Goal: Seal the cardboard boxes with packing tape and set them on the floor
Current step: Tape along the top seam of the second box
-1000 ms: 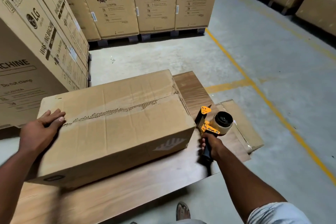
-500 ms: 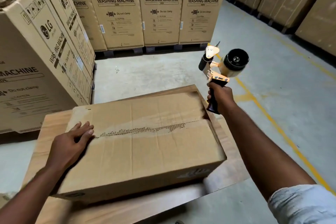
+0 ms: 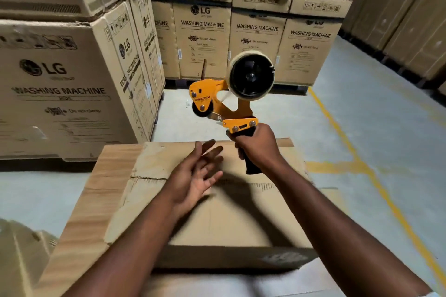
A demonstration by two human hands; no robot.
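A closed cardboard box (image 3: 231, 219) lies on a wooden table (image 3: 79, 212) right in front of me, its centre seam running left to right across the top. My right hand (image 3: 258, 144) grips the black handle of an orange tape dispenser (image 3: 224, 101), held upright above the far edge of the box, with the tape roll (image 3: 251, 75) on top. My left hand (image 3: 198, 173) hovers over the box top, palm turned up and fingers spread, just left of the dispenser handle. It holds nothing.
Tall stacks of washing machine cartons stand to the left (image 3: 67, 79) and ahead (image 3: 255, 38), with more at the right (image 3: 410, 19). A yellow line (image 3: 362, 166) marks the grey concrete floor on the right. Another cardboard box (image 3: 17, 260) shows at the lower left.
My right hand has brought the tape dispenser from the box's right end to above its far edge. My left hand has lifted off the left end of the box top and turned palm up.
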